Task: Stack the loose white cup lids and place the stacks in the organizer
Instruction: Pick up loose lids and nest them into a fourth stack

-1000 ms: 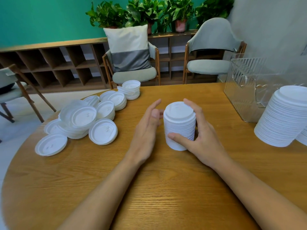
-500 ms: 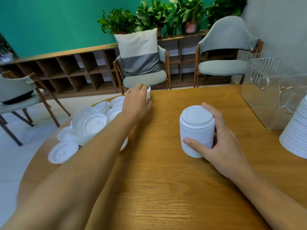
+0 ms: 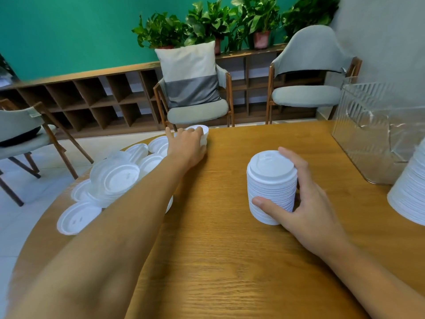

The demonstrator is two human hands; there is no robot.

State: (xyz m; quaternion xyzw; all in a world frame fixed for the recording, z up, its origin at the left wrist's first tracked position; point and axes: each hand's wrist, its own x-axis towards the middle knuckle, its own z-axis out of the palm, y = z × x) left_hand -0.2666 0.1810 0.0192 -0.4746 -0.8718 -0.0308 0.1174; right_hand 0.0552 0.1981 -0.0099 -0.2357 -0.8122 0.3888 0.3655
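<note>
A tall stack of white cup lids [image 3: 271,187] stands upright on the wooden table [image 3: 230,261]. My right hand [image 3: 299,203] grips it, thumb at the front near its base and fingers behind. My left hand [image 3: 187,146] reaches to the far edge of the table and curls over a small stack of lids [image 3: 203,134]. Loose white lids [image 3: 115,180] lie spread over the left part of the table, some in low piles. The clear ribbed organizer [image 3: 368,125] stands at the far right.
A large leaning stack of lids [image 3: 409,194] is at the right edge, in front of the organizer. Chairs [image 3: 195,107], low wooden shelving and potted plants stand beyond the table. The table's round edge runs close behind the loose lids.
My left hand left the tall stack, reached far forward and closed over the small stack at the table's far edge. My right hand keeps its grip on the tall stack.
</note>
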